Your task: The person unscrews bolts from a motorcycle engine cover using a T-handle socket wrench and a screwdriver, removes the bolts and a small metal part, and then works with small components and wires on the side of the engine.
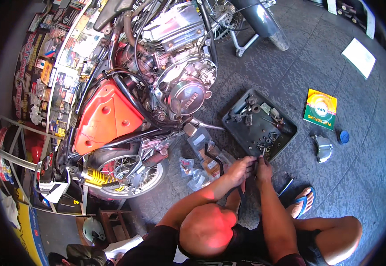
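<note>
Fingers of the left hand (242, 169) and right hand (263, 170) sit close together at the near edge of the tray (245, 133); I cannot tell whether they clamp anything. Loose hardware (270, 139) lies inside.

black rectangular tray (242, 133) | flat on grey floor (356, 177) | small metal parts (269, 139) | loose, clustered inside

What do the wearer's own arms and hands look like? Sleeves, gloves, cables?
Left hand and right hand: bare, no gloves. Both arms are uncovered below short sleeves; the left sleeve and right sleeve look black or very dark. No watch, cables or markings visible on the arms. Fingers are too small to rule out rings.
</note>
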Demonstrator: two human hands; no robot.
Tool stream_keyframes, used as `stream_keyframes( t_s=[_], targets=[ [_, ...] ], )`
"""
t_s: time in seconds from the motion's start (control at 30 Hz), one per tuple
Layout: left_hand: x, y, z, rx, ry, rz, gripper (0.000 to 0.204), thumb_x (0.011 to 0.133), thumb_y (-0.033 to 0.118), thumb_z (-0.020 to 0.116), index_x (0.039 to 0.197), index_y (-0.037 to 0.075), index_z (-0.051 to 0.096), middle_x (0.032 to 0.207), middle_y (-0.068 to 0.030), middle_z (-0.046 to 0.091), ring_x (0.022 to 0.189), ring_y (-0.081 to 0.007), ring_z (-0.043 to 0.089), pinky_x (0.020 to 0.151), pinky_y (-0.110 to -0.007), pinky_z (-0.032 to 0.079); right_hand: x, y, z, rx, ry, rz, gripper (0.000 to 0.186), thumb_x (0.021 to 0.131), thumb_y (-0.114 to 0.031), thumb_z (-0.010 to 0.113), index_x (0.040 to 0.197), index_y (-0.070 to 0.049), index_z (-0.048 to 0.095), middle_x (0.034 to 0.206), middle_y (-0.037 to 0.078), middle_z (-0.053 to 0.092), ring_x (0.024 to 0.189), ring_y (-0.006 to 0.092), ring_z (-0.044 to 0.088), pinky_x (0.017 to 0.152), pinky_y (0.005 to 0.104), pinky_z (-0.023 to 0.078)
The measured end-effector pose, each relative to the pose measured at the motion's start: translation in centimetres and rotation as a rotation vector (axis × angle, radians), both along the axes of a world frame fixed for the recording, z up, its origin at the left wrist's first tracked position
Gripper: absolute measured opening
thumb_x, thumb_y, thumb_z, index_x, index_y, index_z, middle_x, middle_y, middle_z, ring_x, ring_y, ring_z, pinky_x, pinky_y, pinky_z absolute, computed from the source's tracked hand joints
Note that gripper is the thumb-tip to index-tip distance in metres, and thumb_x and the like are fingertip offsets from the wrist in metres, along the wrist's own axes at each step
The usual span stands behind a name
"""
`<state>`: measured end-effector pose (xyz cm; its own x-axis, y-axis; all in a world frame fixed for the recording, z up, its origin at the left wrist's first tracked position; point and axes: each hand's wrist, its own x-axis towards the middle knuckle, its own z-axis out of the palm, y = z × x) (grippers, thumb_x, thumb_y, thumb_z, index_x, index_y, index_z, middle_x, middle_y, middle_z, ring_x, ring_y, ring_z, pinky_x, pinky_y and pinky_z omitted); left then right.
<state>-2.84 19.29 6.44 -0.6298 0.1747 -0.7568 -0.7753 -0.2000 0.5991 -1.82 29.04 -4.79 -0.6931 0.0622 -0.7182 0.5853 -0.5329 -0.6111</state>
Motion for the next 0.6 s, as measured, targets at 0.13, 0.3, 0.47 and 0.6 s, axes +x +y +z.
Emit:
stream_keyframes(
  t_s=[0.13, 0.3, 0.47, 0.6],
  targets=[
    [0.3, -0.2, 0.1, -0.073, 0.039, -0.031, 0.059, 0.098, 0.043, 0.051, 0.14, 0.003, 0.046, 0.146, -0.0188, 0.044, 0.133, -0.03, 0.045, 0.11, -0.044, 0.036, 0.1, 1.2, -1.2, -0.177, 0.029, -0.054, 0.033, 0.103, -0.032, 0.05, 0.108, -0.002, 0.065, 0.094, 0.008, 0.066, 0.082, 0.0203, 0.063, 0.074, 0.036, 0.052],
    [-0.4, -2.6, 0.6, 0.005, 0.065, 0.193, 0.063, 0.097, 0.046, 0.05, 0.136, -0.003, 0.049, 0.137, -0.0188, 0.055, 0.127, -0.0321, 0.053, 0.11, -0.044, 0.039, -1.8, 5.3, 0.9, -0.839, 0.007, -0.219, 0.034, 0.102, -0.031, 0.048, 0.108, -0.002, 0.063, 0.101, 0.013, 0.066, 0.092, 0.028, 0.062, 0.083, 0.0439, 0.05],
    [1.0, -4.4, 0.8, 0.039, 0.086, 0.244, 0.063, 0.098, 0.045, 0.05, 0.132, -0.006, 0.049, 0.132, -0.0219, 0.056, 0.125, -0.0337, 0.054, 0.11, -0.045, 0.041, -2.9, 7.1, 5.0, -0.84, 0.078, -0.07, 0.048, 0.104, -0.042, 0.035, 0.114, -0.003, 0.061, 0.114, 0.015, 0.064, 0.106, 0.031, 0.06, 0.094, 0.0482, 0.046],
    [1.3, -4.5, 0.8, 0.047, 0.074, 0.3, 0.056, 0.098, 0.043, 0.05, 0.128, -0.005, 0.052, 0.124, -0.0204, 0.061, 0.118, -0.0324, 0.059, 0.106, -0.045, 0.045, -3.0, 7.5, 6.1, -0.878, 0.122, -0.001, 0.052, 0.1, -0.048, 0.039, 0.116, -0.003, 0.062, 0.116, 0.015, 0.066, 0.105, 0.0305, 0.063, 0.095, 0.0485, 0.048]
  ],
)
